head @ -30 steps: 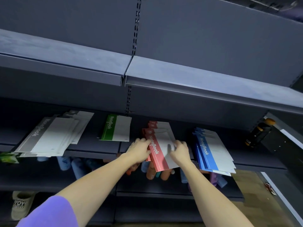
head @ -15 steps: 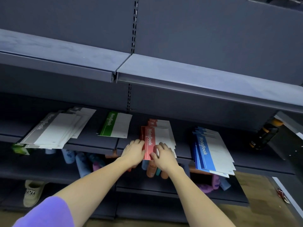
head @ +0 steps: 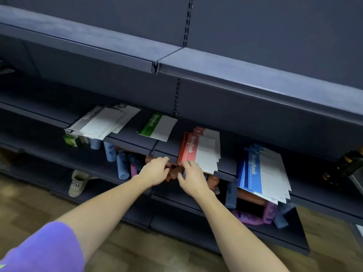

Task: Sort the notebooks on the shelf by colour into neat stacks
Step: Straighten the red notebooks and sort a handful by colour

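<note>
Just below the shelf edge (head: 225, 169) the left hand (head: 155, 171) and right hand (head: 191, 178) hovered close together, fingers loosely curled and holding nothing, near a brown object on the lower shelf. Directly beyond the right hand's fingertips lay the red notebooks (head: 200, 150), a fanned stack overhanging the edge. Right of the hands sat the blue notebooks (head: 261, 171), also overhanging; left and farther back lay a green notebook (head: 158, 127) and the grey notebooks (head: 104, 122). Beyond rose the dark upper shelf (head: 235, 71); wooden floor (head: 29, 203) lay beneath.
</note>
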A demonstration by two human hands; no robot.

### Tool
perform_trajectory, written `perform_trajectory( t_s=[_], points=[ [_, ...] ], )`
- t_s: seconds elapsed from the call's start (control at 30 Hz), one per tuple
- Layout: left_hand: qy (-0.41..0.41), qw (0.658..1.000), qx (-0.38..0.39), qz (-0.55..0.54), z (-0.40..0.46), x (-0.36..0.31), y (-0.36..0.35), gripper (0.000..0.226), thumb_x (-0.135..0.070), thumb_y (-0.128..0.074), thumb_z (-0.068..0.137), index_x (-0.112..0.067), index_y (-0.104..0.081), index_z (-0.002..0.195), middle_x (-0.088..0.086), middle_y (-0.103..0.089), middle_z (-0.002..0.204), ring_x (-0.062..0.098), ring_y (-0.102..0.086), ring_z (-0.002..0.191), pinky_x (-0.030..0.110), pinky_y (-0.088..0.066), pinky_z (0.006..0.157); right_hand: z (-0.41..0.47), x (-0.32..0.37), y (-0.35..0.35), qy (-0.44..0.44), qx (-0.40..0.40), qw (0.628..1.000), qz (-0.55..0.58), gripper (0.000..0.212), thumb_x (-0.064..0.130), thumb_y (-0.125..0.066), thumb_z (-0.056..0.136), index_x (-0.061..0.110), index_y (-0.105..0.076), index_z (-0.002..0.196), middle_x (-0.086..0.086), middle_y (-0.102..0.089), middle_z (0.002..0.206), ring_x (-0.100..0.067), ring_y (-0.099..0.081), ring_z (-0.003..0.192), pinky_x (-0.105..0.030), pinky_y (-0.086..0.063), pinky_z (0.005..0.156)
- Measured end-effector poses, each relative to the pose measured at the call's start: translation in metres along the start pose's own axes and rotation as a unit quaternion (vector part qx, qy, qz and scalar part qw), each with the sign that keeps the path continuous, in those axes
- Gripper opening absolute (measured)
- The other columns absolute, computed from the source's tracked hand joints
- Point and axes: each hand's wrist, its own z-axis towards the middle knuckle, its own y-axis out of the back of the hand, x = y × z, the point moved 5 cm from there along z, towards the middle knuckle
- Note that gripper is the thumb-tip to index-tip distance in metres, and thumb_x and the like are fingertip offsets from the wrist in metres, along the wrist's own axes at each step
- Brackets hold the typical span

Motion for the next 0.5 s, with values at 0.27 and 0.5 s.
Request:
perform_trajectory(
  t_s=[0.27, 0.5],
  points=[
    [0.012, 0.999, 0.010, 0.031, -0.046, 0.057, 0.024, 0.038, -0.032, -0.051, 0.098, -0.014, -0.048, 0.131, 0.011, -0.059, 0.127, 0.032, -0.055, 0.117, 0.047, -0.048, 0.095, -0.003, 0.066, -0.026, 0.000, 0.060, 0.998, -0.006, 0.042, 0.026, -0.054, 0.093, 0.017, -0.053, 0.135, -0.006, -0.053, 0.133, -0.029, -0.052, 0.120, -0.042, -0.043, 0.103],
    [-0.013, 0.999, -0.006, 0.046, -0.074, 0.138, 0.088, 0.033, -0.028, -0.049, 0.099, -0.015, -0.049, 0.130, 0.010, -0.059, 0.124, 0.033, -0.055, 0.117, 0.044, -0.047, 0.092, 0.017, 0.157, -0.066, -0.037, 0.090, 0.995, -0.015, 0.049, 0.030, -0.055, 0.094, 0.013, -0.046, 0.139, -0.011, -0.052, 0.134, -0.033, -0.051, 0.122, -0.042, -0.044, 0.100]
  ],
)
